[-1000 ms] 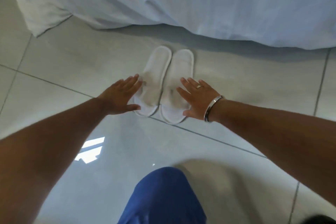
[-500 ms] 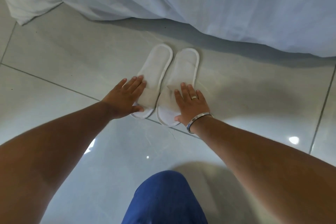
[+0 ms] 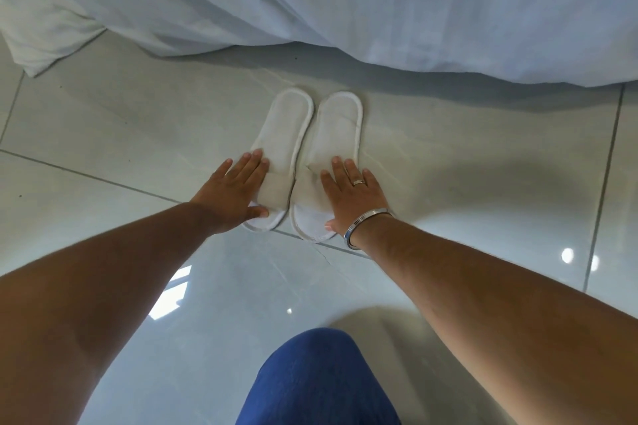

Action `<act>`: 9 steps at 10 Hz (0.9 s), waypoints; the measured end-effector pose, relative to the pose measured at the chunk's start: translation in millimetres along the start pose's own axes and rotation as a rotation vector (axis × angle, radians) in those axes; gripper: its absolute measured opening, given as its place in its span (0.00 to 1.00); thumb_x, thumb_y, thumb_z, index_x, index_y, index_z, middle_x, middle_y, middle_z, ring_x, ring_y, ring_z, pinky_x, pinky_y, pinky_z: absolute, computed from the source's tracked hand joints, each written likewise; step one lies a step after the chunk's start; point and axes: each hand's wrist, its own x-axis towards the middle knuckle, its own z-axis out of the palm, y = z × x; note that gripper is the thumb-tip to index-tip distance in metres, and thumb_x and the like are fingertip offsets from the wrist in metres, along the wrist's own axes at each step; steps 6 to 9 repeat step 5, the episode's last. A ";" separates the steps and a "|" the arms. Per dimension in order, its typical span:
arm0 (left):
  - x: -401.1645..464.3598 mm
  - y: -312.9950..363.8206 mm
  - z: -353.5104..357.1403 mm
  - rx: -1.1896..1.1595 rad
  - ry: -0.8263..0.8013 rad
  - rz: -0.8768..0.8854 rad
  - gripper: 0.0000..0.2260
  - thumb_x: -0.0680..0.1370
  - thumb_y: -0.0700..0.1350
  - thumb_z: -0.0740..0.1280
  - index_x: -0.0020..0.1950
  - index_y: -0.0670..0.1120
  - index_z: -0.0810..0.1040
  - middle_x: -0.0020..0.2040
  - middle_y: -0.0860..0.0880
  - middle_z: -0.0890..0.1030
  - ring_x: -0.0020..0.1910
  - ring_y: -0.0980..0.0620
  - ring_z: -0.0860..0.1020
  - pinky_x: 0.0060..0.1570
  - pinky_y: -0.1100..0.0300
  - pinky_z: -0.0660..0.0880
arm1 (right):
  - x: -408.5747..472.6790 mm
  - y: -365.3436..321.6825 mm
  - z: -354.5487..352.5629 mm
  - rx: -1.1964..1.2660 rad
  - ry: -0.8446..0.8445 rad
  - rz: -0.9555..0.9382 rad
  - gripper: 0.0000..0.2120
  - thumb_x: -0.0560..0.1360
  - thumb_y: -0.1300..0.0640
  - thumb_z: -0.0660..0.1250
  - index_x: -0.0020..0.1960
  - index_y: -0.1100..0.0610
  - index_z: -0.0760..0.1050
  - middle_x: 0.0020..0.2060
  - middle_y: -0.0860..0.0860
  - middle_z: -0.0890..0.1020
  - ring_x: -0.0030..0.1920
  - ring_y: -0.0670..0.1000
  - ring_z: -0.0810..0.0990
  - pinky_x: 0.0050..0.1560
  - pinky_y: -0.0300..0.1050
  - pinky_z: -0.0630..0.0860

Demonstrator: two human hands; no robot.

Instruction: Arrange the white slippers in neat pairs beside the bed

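Two white slippers lie side by side on the tiled floor, heels toward the bed. The left slipper (image 3: 284, 134) and the right slipper (image 3: 338, 129) nearly touch along their inner edges. My left hand (image 3: 234, 195) lies flat on the outer side of the left slipper's strap, fingers spread. My right hand (image 3: 352, 193), with a ring and a metal bangle, rests flat on the right slipper's strap. Neither hand grips anything. The hands hide the outer parts of both straps.
A white bed sheet (image 3: 345, 3) hangs down to the floor across the top of the view, just beyond the slippers. Glossy light tiles (image 3: 466, 162) spread to both sides. My knee in blue trousers (image 3: 317, 379) is at the bottom centre.
Both hands slid up from the slippers' outer toe edges onto the straps and pressed the pair closer together. The view shifted slightly toward the bed.
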 end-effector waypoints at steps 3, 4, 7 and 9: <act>13.3 31.5 -83.7 0.283 -0.320 -0.097 0.42 0.75 0.72 0.55 0.81 0.47 0.50 0.82 0.45 0.50 0.80 0.42 0.50 0.77 0.41 0.43 | -124.1 62.4 -128.3 0.143 0.034 -0.203 0.33 0.77 0.47 0.62 0.76 0.54 0.52 0.78 0.53 0.53 0.75 0.56 0.57 0.74 0.54 0.58; 19.3 68.3 -126.1 0.294 -0.319 -0.159 0.33 0.77 0.69 0.54 0.77 0.51 0.63 0.79 0.46 0.62 0.77 0.43 0.59 0.77 0.42 0.47 | -208.5 103.9 -191.3 0.226 0.166 -0.357 0.23 0.78 0.48 0.62 0.71 0.52 0.65 0.70 0.54 0.72 0.67 0.55 0.72 0.67 0.51 0.70; 13.1 125.9 -204.4 0.183 -0.220 -0.213 0.24 0.78 0.65 0.57 0.69 0.54 0.72 0.71 0.50 0.74 0.70 0.48 0.72 0.71 0.49 0.63 | -354.5 163.5 -299.2 0.349 0.596 -0.539 0.15 0.78 0.50 0.62 0.64 0.49 0.72 0.53 0.44 0.81 0.49 0.47 0.79 0.53 0.39 0.74; 13.1 125.9 -204.4 0.183 -0.220 -0.213 0.24 0.78 0.65 0.57 0.69 0.54 0.72 0.71 0.50 0.74 0.70 0.48 0.72 0.71 0.49 0.63 | -354.5 163.5 -299.2 0.349 0.596 -0.539 0.15 0.78 0.50 0.62 0.64 0.49 0.72 0.53 0.44 0.81 0.49 0.47 0.79 0.53 0.39 0.74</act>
